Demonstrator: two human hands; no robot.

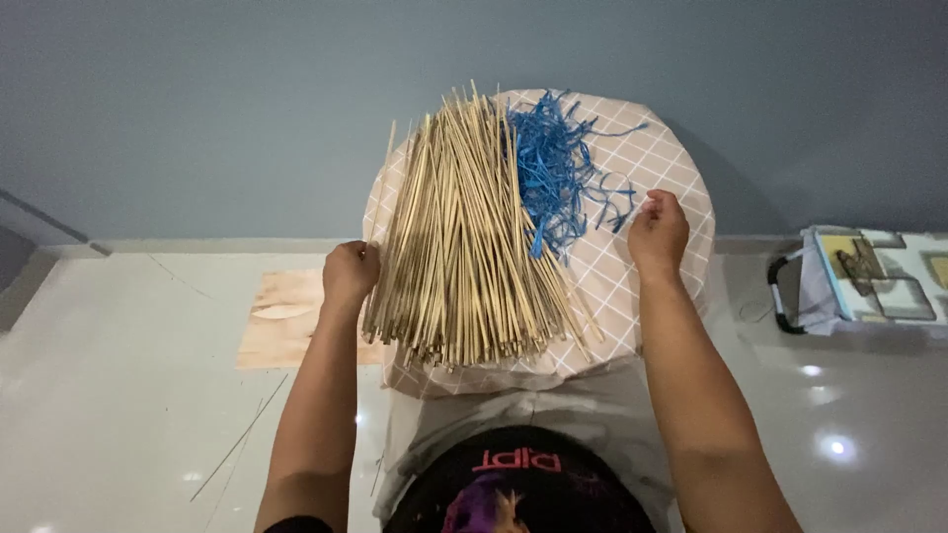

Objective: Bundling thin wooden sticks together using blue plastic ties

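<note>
item: left hand (350,273), fist closed, knuckles up, pressed to the near-left edge of the stick pile; whether a stick lies inside the fist cannot be told. the closed hand seems to act as a stop that keeps the fan from sliding off that side.

item: right hand (658,233), fingers curled and pinched together at their tips, just right of the blue strips; a thin strip may be nipped there, too fine to confirm.

item: thin bamboo sticks (464,247), a large bundle between the two hands, touching the left one, near ends gathered, far ends spread like a fan; likely laid loose so single sticks can be taken.

item: blue plastic strips (548,178), tangled heap just beyond and left of the right hand, resting against the right flank of the sticks, kept within reach.

item: round stool top (671,168), covered in pale checked cloth, under both hands, bearing sticks and strips.

item: flat wooden board (281,316), on the floor, below and left of the left hand.

item: stray stick (240,435), on the floor (118,395), nearer than the left hand.

item: framed pictures (879,276), stacked on the floor well right of the right hand.

item: grey wall (197,99), beyond everything.
</note>
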